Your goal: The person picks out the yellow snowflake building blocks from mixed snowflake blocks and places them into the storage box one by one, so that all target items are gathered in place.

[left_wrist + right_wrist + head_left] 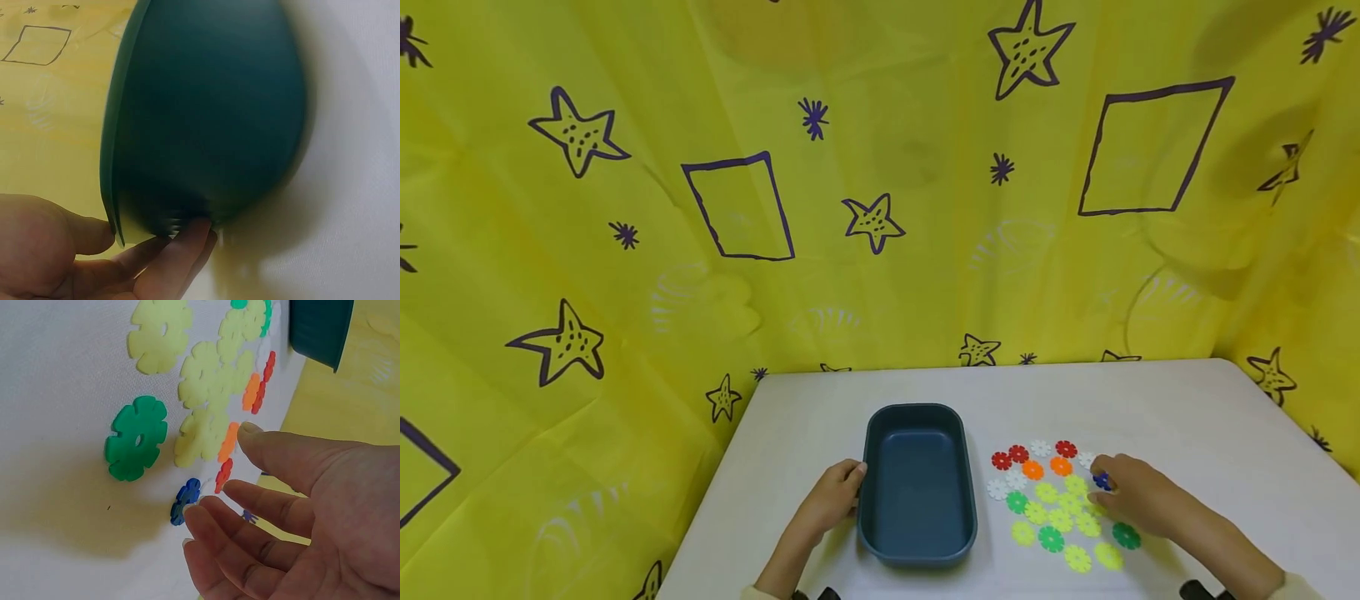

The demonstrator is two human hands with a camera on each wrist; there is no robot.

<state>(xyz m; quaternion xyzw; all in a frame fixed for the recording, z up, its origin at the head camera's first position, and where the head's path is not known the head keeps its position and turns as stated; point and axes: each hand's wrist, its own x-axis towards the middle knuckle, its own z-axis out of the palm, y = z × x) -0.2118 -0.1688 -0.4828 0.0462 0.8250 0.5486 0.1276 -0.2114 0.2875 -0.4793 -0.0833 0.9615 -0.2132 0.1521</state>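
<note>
Right now, the blue notched disc (1102, 482) lies on the table (775, 442), at the right edge of a spread of flower-shaped pieces, with your right hand (1138, 496) just over it. That hand's fingers are loosely bent and spread, gripping nothing; you can't tell from these views whether a fingertip touches the disc. Nearer you sits a green disc (1126, 536), and to the left run the yellow discs (1060, 520), some overlapping. Beyond them are two orange discs (1033, 470), then red discs (1066, 449) and white discs (1041, 448). Left of the spread, just beside it, stands the dark blue-green bin (919, 492), upright. Your left hand (833, 497) grasps its left side, thumb at the rim and fingers against the outer wall. Past the table hangs yellow cloth (917, 283) printed with purple stars and frames.
</note>
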